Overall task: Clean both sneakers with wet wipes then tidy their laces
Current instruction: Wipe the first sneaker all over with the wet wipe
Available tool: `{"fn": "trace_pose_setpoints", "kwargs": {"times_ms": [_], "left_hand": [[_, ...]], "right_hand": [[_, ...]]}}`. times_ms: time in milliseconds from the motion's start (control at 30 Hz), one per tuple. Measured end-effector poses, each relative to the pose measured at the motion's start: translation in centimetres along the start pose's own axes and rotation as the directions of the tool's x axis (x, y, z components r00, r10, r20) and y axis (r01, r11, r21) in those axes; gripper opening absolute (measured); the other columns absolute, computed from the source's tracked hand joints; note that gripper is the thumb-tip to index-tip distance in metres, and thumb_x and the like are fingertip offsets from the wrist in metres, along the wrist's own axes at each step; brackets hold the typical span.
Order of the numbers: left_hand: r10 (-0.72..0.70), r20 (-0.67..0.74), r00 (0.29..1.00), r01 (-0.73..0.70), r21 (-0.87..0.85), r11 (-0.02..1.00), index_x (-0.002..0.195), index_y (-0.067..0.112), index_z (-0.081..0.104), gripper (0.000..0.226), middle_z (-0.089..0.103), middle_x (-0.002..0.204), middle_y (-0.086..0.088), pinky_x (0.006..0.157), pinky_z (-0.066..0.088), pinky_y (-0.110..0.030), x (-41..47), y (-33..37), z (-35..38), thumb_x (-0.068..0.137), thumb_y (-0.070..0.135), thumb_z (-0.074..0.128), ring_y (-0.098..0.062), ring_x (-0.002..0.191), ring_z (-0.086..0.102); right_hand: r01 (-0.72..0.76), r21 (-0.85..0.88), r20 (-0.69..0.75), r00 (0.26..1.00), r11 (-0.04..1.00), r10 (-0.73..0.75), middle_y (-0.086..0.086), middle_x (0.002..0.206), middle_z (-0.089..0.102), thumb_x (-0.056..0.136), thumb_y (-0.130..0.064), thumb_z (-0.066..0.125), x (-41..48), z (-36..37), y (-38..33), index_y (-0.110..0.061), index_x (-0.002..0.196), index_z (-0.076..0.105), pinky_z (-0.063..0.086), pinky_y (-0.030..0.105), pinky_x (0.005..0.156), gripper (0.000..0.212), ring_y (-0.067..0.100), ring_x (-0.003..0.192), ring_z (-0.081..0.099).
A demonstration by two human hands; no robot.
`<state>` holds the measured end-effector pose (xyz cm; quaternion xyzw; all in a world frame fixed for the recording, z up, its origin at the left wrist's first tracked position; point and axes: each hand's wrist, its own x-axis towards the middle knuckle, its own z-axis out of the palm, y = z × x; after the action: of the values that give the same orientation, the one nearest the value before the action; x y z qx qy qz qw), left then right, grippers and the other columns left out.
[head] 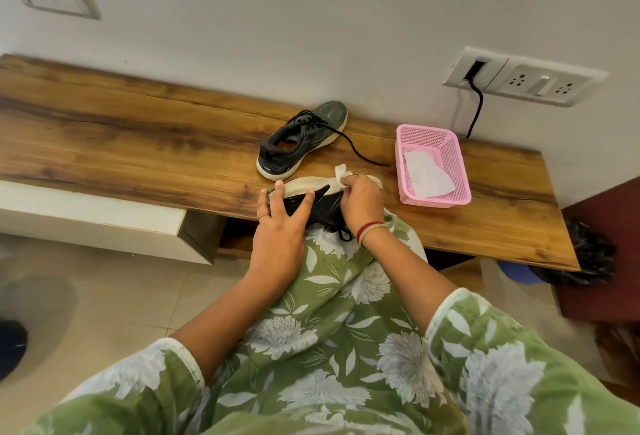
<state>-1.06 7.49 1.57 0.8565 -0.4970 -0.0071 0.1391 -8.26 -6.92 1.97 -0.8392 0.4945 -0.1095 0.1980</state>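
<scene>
A dark sneaker (313, 188) lies on its side at the near edge of the wooden bench (138, 143), its pale sole turned up and away from me. My left hand (280, 223) grips its upper. My right hand (360, 202) pinches a white wet wipe (341, 173) against the sole's edge. The second sneaker (301, 142) stands upright further back, one black lace (360, 154) trailing loose to the right across the wood.
A pink mesh basket (433, 136) with a white wipe (427, 176) inside stands to the right of the shoes. A black cable (476, 102) hangs from the wall socket panel (523, 76). My green floral garment (346, 313) covers my lap below the bench edge.
</scene>
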Motion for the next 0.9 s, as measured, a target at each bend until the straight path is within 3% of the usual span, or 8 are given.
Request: {"fn": "trace_pose_setpoints", "kwargs": {"times_ms": [133,267,400,467,533,600,733,900], "left_hand": [[-0.016,0.005,1.0,0.017,-0.042,0.999,0.13,0.018,0.056,0.075,0.043,0.132,-0.038,0.051,0.055,-0.045,0.1,0.0,0.2,0.062,-0.005,0.077,-0.065,0.113,0.044],[-0.021,0.01,1.0,0.021,-0.01,1.0,0.132,0.018,0.055,0.077,0.044,0.132,-0.037,0.044,0.052,-0.037,0.0,0.0,0.3,0.062,-0.002,0.079,-0.063,0.114,0.045],[-0.002,0.017,1.0,0.002,-0.027,1.0,0.131,0.016,0.055,0.075,0.042,0.133,-0.039,0.044,0.053,-0.04,-0.2,-0.4,0.3,0.062,-0.005,0.077,-0.064,0.114,0.044],[0.008,0.025,1.0,-0.008,0.017,1.0,0.136,0.02,0.05,0.078,0.039,0.137,-0.036,0.045,0.053,-0.037,-0.1,-0.3,0.3,0.066,-0.002,0.077,-0.061,0.119,0.042],[-0.02,0.073,0.997,0.016,0.05,0.999,0.144,0.025,0.039,0.079,0.03,0.146,-0.032,0.051,0.054,-0.035,-0.1,0.0,0.3,0.076,0.0,0.07,-0.057,0.127,0.035],[-0.037,0.101,0.994,0.031,0.064,0.997,0.147,0.027,0.033,0.079,0.024,0.149,-0.03,0.053,0.053,-0.033,-0.1,0.2,0.3,0.08,-0.001,0.065,-0.056,0.131,0.03],[-0.028,0.108,0.994,0.018,0.087,0.996,0.147,0.026,0.032,0.08,0.021,0.15,-0.031,0.051,0.052,-0.033,-0.2,0.3,0.2,0.079,-0.005,0.061,-0.057,0.132,0.027],[-0.04,0.135,0.99,0.035,0.039,0.999,0.151,0.027,0.02,0.077,0.005,0.155,-0.029,0.065,0.053,-0.037,-0.1,0.5,-0.1,0.087,-0.006,0.049,-0.056,0.138,0.01]], "right_hand": [[0.009,0.194,0.01,1.0,0.981,-0.012,0.009,0.113,0.066,0.088,-0.002,0.048,-1.0,-0.1,-1.5,-0.01,0.11,0.068,0.042,0.031,0.097,0.031,0.025,0.108,0.058],[0.067,0.351,0.014,0.997,0.934,-0.077,0.007,0.105,0.069,0.086,-0.002,0.052,-2.0,-0.7,-3.1,-0.009,0.101,0.071,0.046,0.029,0.091,0.025,0.021,0.099,0.06],[0.086,0.502,0.162,0.968,0.861,-0.191,0.002,0.101,0.07,0.087,-0.001,0.055,-2.1,-2.3,-3.3,-0.012,0.095,0.073,0.043,0.012,0.08,0.022,0.01,0.092,0.059],[0.015,0.564,0.113,0.989,0.825,-0.095,-0.001,0.098,0.067,0.087,0.001,0.053,-1.1,-3.2,-2.2,-0.012,0.095,0.072,0.041,0.007,0.071,0.024,0.008,0.09,0.058],[-0.086,0.543,-0.009,0.994,0.835,0.108,-0.004,0.097,0.064,0.088,0.0,0.052,0.3,-3.8,-0.2,-0.014,0.096,0.071,0.04,0.011,0.066,0.025,0.01,0.087,0.057],[-0.158,0.465,-0.006,0.983,0.871,0.182,-0.002,0.099,0.066,0.089,-0.006,0.053,1.3,-3.9,1.3,-0.017,0.096,0.069,0.043,0.018,0.069,0.02,0.012,0.085,0.058],[-0.119,0.187,0.17,0.982,0.975,0.087,0.0,0.083,0.067,0.089,-0.017,0.055,1.4,-2.4,0.5,-0.018,0.086,0.069,0.045,0.027,0.069,0.014,0.019,0.078,0.06],[-0.101,0.173,0.086,0.992,0.98,0.087,0.01,0.082,0.069,0.086,-0.012,0.056,0.0,-0.6,-2.1,-0.009,0.076,0.069,0.037,0.023,0.065,0.017,0.025,0.082,0.062]]}}
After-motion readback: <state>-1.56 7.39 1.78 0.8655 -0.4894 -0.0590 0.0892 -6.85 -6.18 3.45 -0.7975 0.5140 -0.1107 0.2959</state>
